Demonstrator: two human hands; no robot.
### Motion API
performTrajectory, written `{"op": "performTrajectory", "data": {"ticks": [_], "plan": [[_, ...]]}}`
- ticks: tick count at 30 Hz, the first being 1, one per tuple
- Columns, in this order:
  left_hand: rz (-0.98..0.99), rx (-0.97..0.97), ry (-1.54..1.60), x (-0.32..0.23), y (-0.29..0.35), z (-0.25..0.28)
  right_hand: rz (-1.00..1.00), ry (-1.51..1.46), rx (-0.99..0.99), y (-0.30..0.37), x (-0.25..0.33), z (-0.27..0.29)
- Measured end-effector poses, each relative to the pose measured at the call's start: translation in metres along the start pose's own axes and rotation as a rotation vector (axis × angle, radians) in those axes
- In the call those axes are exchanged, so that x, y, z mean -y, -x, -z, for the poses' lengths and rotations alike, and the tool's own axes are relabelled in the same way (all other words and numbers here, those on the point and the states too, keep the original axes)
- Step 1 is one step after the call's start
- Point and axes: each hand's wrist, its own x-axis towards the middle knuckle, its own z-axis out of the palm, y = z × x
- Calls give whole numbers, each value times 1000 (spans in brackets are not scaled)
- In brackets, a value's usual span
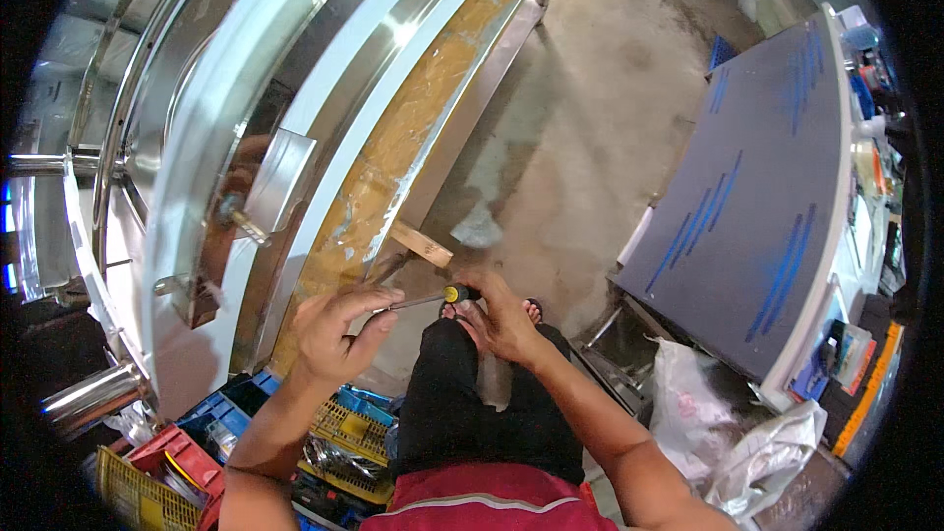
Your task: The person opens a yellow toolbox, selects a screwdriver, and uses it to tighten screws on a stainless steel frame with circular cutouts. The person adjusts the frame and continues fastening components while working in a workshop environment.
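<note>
A screwdriver (423, 302) with a thin metal shaft and a yellow-and-black handle is held level above my lap. My right hand (499, 320) is closed around its handle. At the other end, the thumb and forefinger of my left hand (339, 326) come together around the shaft's tip; whether a small part sits there too is hard to see. Just beyond my hands, a wooden block (423, 244) sticks out from under the yellowish board (393, 167) of a long workbench.
Shiny metal frames with a glass-like panel (187, 206) stand on the left. A grey sheet-topped table (733, 206) with blue marks is on the right, tools along its far side. Crates (349, 430) lie at lower left, white plastic bags (688, 403) at lower right.
</note>
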Motion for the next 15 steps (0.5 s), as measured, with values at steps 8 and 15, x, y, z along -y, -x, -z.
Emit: {"op": "performTrajectory", "data": {"ticks": [8, 15], "plan": [[-181, -108, -108, 59, -7, -19, 109, -71, -46, -44, -75, -23], [-252, -136, -106, 62, 7, -21, 272, -32, -69, -71, -96, -35]]}}
